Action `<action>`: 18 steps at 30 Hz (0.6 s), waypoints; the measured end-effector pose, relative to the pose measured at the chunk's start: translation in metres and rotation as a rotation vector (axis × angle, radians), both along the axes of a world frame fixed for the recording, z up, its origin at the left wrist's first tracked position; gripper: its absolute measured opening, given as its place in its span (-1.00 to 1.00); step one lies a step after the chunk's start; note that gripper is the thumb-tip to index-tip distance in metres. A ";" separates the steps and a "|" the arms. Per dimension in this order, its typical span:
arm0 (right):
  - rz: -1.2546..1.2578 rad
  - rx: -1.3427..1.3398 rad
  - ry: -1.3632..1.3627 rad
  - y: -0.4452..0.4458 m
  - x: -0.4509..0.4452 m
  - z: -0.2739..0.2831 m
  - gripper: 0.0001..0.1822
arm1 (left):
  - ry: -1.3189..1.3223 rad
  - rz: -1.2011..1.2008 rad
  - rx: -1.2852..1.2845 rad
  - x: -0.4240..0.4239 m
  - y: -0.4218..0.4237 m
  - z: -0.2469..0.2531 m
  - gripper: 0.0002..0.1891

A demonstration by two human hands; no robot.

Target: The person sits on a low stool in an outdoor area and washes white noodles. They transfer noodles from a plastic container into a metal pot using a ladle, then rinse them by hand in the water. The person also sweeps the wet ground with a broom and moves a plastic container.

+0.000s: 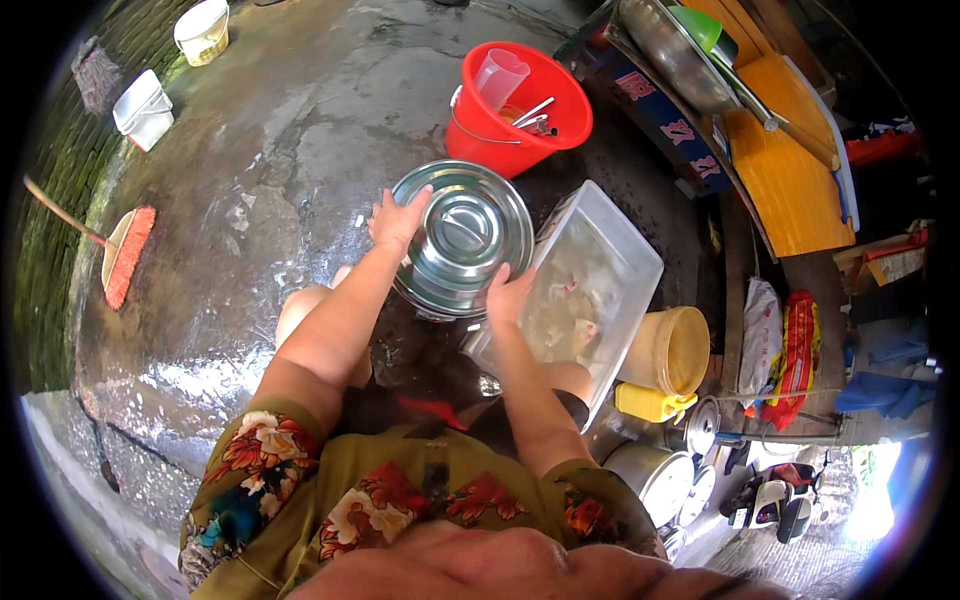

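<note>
A round, shiny stainless steel lid [463, 229] with a raised centre is in front of me, and it hides most of what lies beneath. My left hand [401, 219] grips its left rim, thumb over the edge. On the lower right rim rests my right hand [510, 292], with the fingers' undersides hidden. Just beyond the lid stands a red bucket [491, 146] holding a clear plastic jug [501, 79] and several metal utensils. Close by on the right, a translucent plastic tub [634, 274] contains cloudy water and some pale pieces.
A tan bucket [649, 349] and a yellow jug [646, 403] stand beyond the tub. Metal pots [652, 476] are at lower right. A wooden board [787, 165] lies on the right-hand table. A broom [129, 257] and a white bucket [144, 112] are on the wet floor at left.
</note>
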State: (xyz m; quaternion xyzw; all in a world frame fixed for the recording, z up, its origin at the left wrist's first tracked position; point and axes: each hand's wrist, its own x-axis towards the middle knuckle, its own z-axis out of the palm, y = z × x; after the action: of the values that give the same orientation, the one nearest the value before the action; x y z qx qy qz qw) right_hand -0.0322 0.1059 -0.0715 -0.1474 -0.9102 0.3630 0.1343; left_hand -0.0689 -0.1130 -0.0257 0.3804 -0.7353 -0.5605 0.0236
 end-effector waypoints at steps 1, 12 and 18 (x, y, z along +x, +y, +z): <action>-0.036 -0.005 0.031 -0.002 0.011 -0.007 -0.29 | -0.008 -0.053 -0.062 -0.001 0.001 0.001 0.08; 0.412 0.009 0.290 0.019 -0.117 0.041 -0.61 | 0.013 -0.506 -0.852 0.044 0.057 0.011 -0.10; 0.463 -0.457 -0.800 -0.002 -0.235 0.027 -0.59 | 0.070 -0.483 -0.856 0.038 0.063 0.016 -0.15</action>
State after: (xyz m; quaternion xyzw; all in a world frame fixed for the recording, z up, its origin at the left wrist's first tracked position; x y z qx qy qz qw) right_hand -0.2674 0.1034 -0.0448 -0.0947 -0.7966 0.4882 -0.3438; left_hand -0.0311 -0.0499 -0.0100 0.1363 -0.9655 -0.2098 0.0720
